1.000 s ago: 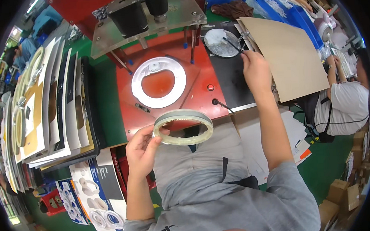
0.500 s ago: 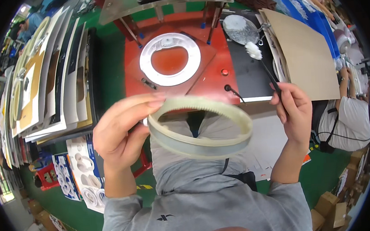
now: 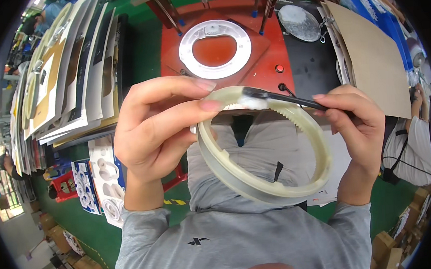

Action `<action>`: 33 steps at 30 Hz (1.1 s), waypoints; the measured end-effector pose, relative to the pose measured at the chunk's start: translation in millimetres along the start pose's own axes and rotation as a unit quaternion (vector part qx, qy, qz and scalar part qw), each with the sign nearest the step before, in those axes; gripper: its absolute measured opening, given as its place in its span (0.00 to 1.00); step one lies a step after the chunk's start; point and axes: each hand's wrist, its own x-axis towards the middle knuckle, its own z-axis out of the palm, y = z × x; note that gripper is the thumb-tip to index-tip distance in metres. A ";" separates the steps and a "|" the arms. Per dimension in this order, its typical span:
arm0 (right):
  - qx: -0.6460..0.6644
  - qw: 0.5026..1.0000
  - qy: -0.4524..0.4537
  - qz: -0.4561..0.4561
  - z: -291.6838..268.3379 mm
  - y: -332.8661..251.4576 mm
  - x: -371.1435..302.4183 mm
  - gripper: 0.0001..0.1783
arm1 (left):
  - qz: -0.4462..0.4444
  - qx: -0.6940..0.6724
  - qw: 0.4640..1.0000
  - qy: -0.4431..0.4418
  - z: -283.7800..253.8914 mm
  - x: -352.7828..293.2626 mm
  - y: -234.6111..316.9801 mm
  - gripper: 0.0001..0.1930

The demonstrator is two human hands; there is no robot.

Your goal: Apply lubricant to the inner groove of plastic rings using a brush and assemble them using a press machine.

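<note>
My left hand [image 3: 158, 125] pinches the upper left rim of a pale cream plastic ring [image 3: 263, 183], which hangs tilted in front of my lap. Small teeth line part of the ring's inner wall. Between the fingers of my right hand [image 3: 355, 123] is a thin black-handled brush [image 3: 292, 99]. Its tip, loaded with white paste [image 3: 254, 102], touches the toothed inner side at the top of the ring. Beyond them a white ring-shaped part [image 3: 242, 54] lies flat on a red machine base [image 3: 269, 47]. The bristles are mostly covered by the paste.
A round dish of white paste [image 3: 300, 23] sits on the black surface to the right of the red base. Brown cardboard sheets [image 3: 368, 56] stand beside it. At the left are many upright boards [image 3: 68, 69]. A red button [image 3: 279, 68] is on the base.
My right hand has brought the brush left and down onto the ring's inner side. The ring has shifted right and tilted to show more of its opening. The whole view has shifted slightly.
</note>
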 end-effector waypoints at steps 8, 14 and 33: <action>-0.112 0.983 -0.048 -0.135 18.1 -7.1 16.5 0.14 | -0.046 -0.042 0.993 0.098 0.5 -14.8 10.3 0.16; -0.252 0.963 -0.087 -0.042 3.9 -53.2 -1.3 0.14 | -0.011 0.031 0.998 -0.045 -18.1 -15.3 16.6 0.12; 0.065 0.976 0.103 0.180 -58.4 45.4 1.8 0.18 | 0.083 0.199 0.956 -0.198 -27.9 15.5 26.2 0.17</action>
